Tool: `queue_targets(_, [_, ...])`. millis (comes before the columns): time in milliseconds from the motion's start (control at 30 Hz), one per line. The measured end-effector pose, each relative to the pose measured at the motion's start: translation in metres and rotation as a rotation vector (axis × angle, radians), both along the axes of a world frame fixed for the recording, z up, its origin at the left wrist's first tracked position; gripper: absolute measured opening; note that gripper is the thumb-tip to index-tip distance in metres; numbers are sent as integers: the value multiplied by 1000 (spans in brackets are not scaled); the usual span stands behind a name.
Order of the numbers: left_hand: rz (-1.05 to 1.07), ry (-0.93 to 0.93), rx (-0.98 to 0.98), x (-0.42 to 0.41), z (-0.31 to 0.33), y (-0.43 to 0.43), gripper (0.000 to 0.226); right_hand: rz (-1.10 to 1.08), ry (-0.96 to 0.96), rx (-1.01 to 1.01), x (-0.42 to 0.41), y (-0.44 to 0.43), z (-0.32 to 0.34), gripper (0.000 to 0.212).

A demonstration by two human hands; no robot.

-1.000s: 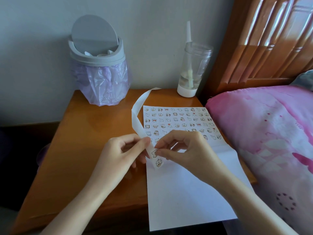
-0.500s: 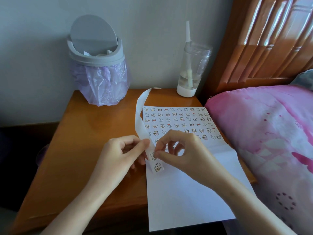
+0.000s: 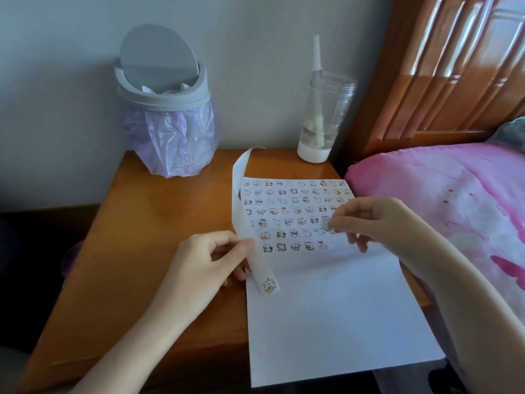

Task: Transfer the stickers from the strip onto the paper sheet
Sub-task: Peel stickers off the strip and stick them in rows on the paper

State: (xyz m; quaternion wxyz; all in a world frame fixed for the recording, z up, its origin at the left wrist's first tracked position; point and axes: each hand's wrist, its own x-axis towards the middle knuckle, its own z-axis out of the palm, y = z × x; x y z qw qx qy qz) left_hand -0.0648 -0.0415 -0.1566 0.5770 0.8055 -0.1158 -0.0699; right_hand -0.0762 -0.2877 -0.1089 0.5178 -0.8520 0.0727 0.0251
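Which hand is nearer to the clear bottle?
Right. The right hand, in front of the bottle, holds a sticker; the left hand, farther left, pinches the strip.

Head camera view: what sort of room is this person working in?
Most likely a bedroom: an orange-brown wooden bedside table stands beside a carved wooden headboard and pink patterned bedding, and a small grey swing-lid bin lined with a lilac plastic bag sits on the table by the wall.

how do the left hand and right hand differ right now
The left hand pinches the strip at the left edge of the paper sheet; the right hand pinches one peeled sticker over that sheet. The left hand sits lower in view than the right hand. Both pinch between thumb and finger.
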Motion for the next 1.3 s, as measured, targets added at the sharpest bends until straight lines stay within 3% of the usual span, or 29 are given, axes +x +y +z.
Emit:
queue_targets(133, [-2,-9,13,-1,1,-1,20,-47,123,-64,4,-17,-9,4])
queue_targets(300, [-2,-21,30,-1,1,-1,19,-67,169,-192,6,-21,-13,7])
queue_targets(467, [-9,-32,42,-1,1,-1,19,-63,199,-197,6,-21,-13,6])
queue_targets(1300, [-17,-47,84,0,-3,-1,16,-49,129,-226,7,-18,-22,4])
